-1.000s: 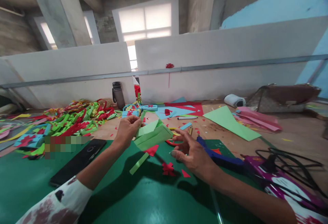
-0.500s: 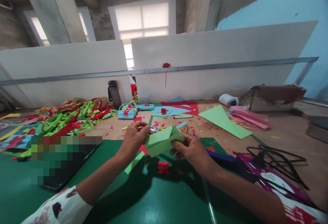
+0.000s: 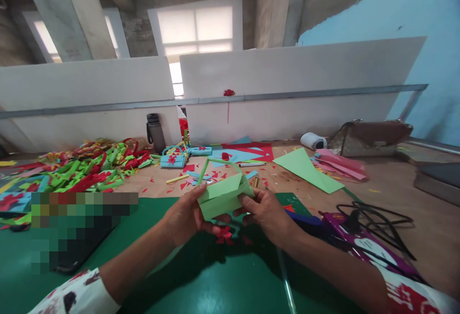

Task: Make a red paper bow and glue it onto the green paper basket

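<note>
A small folded light-green paper bag is held up between both hands above the green mat. A thin green paper strip arches over its top like a handle. My left hand grips the bag's left end, thumb on top and fingers beneath. At the right end, my right hand pinches the paper between thumb and fingers. Just below the bag lies a red paper flower on the mat, close to my left fingertips.
Finished blue paper bags stand ahead, beside a dark bottle. Green and red paper strips are heaped at left. A phone lies on the mat. A glue stick, a purple box and black cables are at right.
My left hand has moved from the strip at the bag's upper left to grip its left end from below. The strip now arches over the bag. The view has shifted slightly.
</note>
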The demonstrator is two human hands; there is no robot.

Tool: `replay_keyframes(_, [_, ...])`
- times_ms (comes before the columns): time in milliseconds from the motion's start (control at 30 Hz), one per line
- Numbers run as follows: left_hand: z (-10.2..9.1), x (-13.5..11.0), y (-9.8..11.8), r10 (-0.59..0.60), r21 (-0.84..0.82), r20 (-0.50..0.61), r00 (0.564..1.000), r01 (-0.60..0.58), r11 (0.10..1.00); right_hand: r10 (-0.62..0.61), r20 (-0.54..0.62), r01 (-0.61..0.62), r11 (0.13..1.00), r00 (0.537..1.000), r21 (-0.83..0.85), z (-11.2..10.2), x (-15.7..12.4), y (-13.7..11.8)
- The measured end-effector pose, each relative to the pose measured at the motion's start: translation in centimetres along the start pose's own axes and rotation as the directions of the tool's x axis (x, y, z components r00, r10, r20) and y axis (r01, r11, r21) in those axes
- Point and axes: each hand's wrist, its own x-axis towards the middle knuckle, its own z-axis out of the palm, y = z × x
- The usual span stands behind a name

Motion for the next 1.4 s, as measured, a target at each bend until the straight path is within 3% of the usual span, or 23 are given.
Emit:
replay_keyframes(267, [0.3, -0.1, -0.3, 0.025, 0.047, -0.119, 0.993, -0.019, 0.999, -0.095, 0.004, 0.095, 0.978, 0.995, -0.184, -0.2, -0.2, -0.4])
replay_keyframes(467, [0.2, 0.0, -0.8, 0.123, 0.199, -0.174, 0.977, -0.088, 0.976, -0.235, 0.055, 0.240, 0.963, 0.970, -0.120, -0.5, 0.1, -0.1])
replay_keyframes(600, [0.1, 0.1, -1.3, 0.160, 0.302, -0.190, 0.969, -0.097, 0.948, -0.220, 0.000, 0.219, 0.968, 0.975, -0.124, -0.9, 0.5, 0.2])
replay_keyframes(933, [-0.4, 0.0, -1.7, 0.097, 0.414, -0.208, 0.973, -0.002, 0.910, -0.209, 0.050, 0.215, 0.932, 0.977, -0.290, -1.7, 0.3, -1.2])
replay_keyframes(1067, [-0.1, 0.0, -1.7, 0.082, 0.376, -0.264, 0.961, 0.024, 0.926, -0.231, 0.082, 0.243, 0.868, 0.970, -0.434, -1.6, -0.2, -1.6])
replay_keyframes(1200, [0.5, -0.2, -1.8, 0.081, 0.282, -0.293, 0.953, 0.005, 0.959, -0.328, 0.044, 0.295, 0.775, 0.944, -0.559, -1.4, -0.6, -1.8])
replay_keyframes(1400, [1.7, -0.7, -1.9, 0.086, 0.211, -0.327, 0.941, -0.016, 0.977, -0.516, 0.099, 0.419, 0.555, 0.851, -0.718, -1.3, -0.6, -0.9])
